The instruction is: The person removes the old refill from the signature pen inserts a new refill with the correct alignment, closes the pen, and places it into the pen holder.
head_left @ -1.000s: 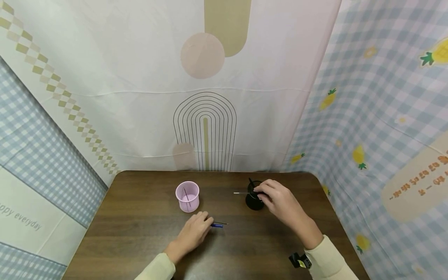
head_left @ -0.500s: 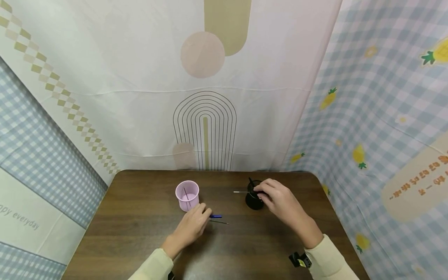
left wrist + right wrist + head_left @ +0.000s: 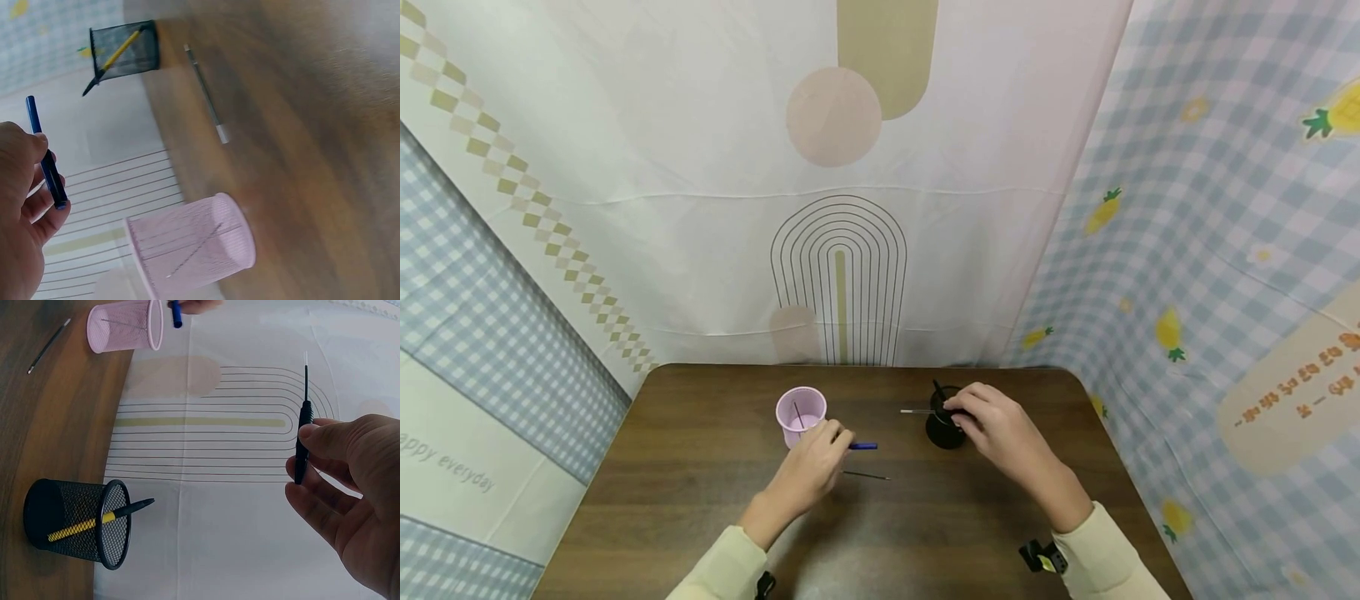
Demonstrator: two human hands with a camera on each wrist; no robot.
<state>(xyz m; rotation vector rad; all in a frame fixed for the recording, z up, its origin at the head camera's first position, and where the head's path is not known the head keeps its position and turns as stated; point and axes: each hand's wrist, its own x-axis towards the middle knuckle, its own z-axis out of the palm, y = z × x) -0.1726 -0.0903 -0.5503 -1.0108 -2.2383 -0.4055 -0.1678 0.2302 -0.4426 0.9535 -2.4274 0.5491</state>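
Between the thumb and fingers of my left hand [image 3: 812, 467] is a blue pen [image 3: 47, 153], raised above the table just in front of the pink mesh cup [image 3: 125, 325]. My right hand [image 3: 1000, 429] pinches a slim black pen part [image 3: 304, 434], from which a thin refill with a clear end [image 3: 306, 375] sticks out. In the head view that hand partly covers the black mesh cup [image 3: 943, 433]. A yellow and black pen [image 3: 81, 528] leans inside the black cup. One thin refill [image 3: 206, 94] lies on the table, and another [image 3: 195, 250] rests inside the pink cup.
The brown wooden table [image 3: 700, 500] meets a hanging printed cloth [image 3: 715, 275] at its back edge. Checked cloth [image 3: 1210, 208] hangs along the right side. The pink cup stands left of centre at the back, the black one right of centre.
My left hand has moved up toward the pink cup with the blue pen, away from the refill on the table. My right hand has stayed in place.
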